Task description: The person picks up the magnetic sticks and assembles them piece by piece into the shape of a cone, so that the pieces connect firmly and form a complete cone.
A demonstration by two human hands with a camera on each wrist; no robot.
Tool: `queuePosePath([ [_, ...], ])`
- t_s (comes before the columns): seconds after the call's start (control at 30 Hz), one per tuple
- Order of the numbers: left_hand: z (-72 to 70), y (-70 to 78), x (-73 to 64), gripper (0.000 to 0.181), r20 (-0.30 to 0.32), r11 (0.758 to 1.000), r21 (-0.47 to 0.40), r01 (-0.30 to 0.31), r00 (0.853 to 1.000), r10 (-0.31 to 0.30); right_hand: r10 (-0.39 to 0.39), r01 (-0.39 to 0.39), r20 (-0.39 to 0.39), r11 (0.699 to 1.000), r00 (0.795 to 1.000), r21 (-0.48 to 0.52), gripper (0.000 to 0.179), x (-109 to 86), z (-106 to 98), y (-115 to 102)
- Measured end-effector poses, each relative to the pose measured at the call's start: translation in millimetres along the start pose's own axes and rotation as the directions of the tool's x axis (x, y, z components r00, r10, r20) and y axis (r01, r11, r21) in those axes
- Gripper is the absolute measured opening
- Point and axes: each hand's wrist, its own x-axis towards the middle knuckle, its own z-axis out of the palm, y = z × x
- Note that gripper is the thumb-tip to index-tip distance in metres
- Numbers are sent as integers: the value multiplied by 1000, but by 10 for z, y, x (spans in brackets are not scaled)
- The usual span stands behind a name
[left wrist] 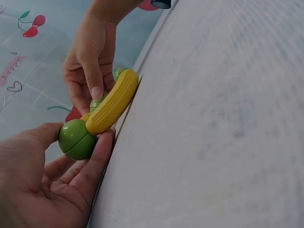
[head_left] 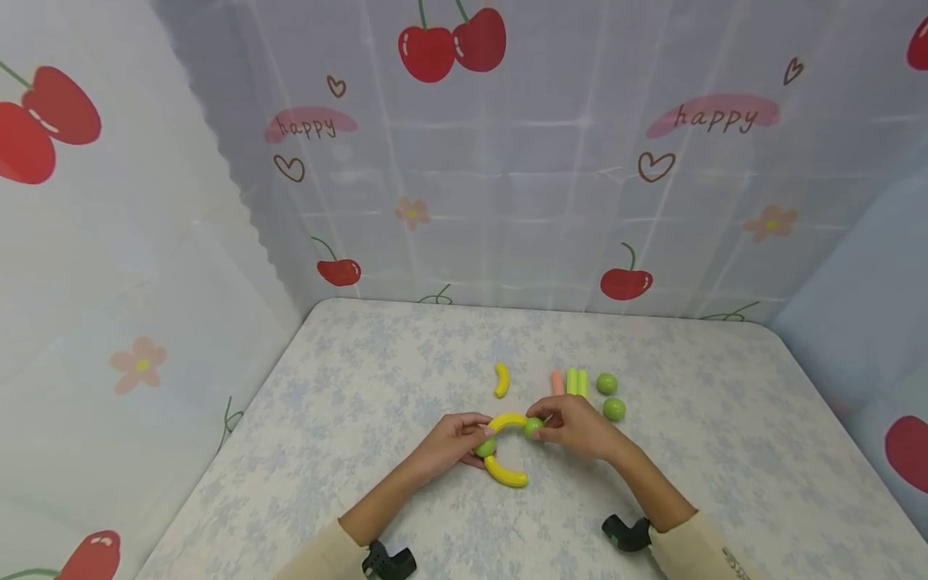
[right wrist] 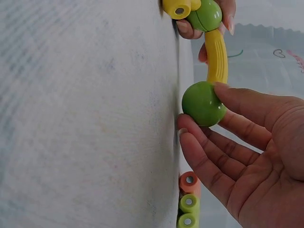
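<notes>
My left hand pinches a green ball between thumb and fingers. Two curved yellow rods join that ball: one yellow rod bends toward the front of the table, the other yellow rod arcs across to my right hand. At that rod's far end sits a second green ball, pinched by the thumb and fingers of my right hand. The rod touches this ball in the right wrist view. In the right wrist view, the front rod's free end shows a round metal tip.
Beyond the hands, a loose curved yellow rod lies on the patterned table. Behind my right hand lie an orange rod and two light green rods. Two green balls rest right of them. Printed curtains surround the table.
</notes>
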Motion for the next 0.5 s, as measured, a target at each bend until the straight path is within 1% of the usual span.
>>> queuePosePath([
  [0.13,24,7,-12,42,-48,999,49,-20,999,22,12,-12,-2,1000,1000,-6,24,-4,28,14],
  [0.23,38,10,-17,42,-83,991,127,-35,995,46,6,-7,-10,1000,1000,-17,26,-1,40,21],
  [0.37,43,6,-18,40,-125,962,268,-41,989,77,-17,17,-16,1000,1000,-18,29,4,47,20],
  [0.5,41,6,-15,42,-132,925,375,-60,984,117,-25,25,-10,1000,1000,-5,30,7,58,6],
])
